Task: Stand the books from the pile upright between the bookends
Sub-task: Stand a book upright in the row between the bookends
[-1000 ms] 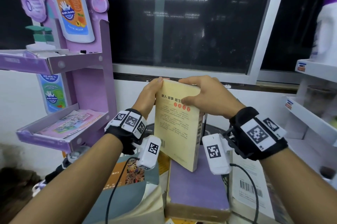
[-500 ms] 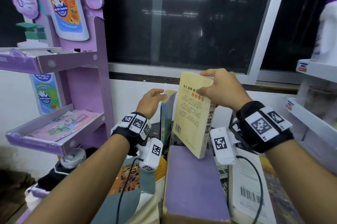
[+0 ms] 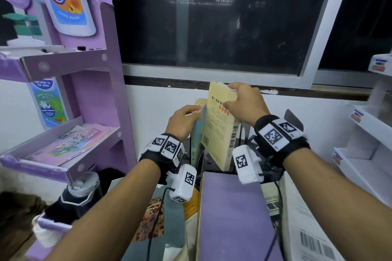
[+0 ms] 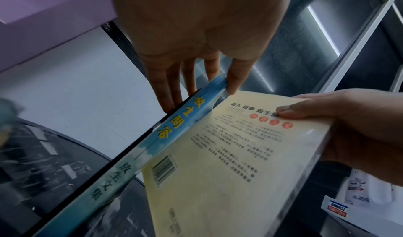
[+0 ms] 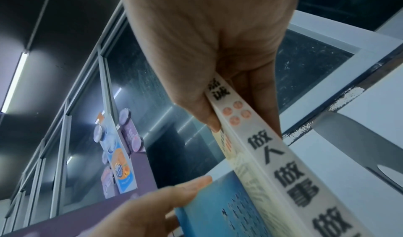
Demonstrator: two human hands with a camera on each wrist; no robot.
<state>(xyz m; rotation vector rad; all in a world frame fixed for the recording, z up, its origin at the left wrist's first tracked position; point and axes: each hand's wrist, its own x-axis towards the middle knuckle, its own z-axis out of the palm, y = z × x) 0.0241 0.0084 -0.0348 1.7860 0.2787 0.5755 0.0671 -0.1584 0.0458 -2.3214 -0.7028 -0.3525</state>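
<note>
My right hand [image 3: 235, 99] grips the top edge of a pale yellow book [image 3: 216, 133], thumb on its back cover [image 4: 229, 163], spine [image 5: 283, 168] facing me. The book hangs tilted, its lower corner just above the pile. Right beside it on the left stands a blue book [image 3: 196, 139]; my left hand [image 3: 186, 115] holds its top between fingers and thumb, and the blue spine [image 4: 152, 147] touches the yellow cover. A grey metal bookend [image 3: 293, 118] rises behind my right wrist. The pile's top is a flat purple book [image 3: 231, 207].
A purple cardboard display rack [image 3: 89, 95] stands at the left. A white wall and dark window [image 3: 212, 27] close off the back. White shelves [image 3: 364, 133] stand at the right. More flat books [image 3: 165, 214] and a white barcoded box [image 3: 307, 229] flank the purple book.
My left hand let go of the yellow book and took the blue book's top. My right hand carried the yellow book back and right, then brought it against the blue book.
</note>
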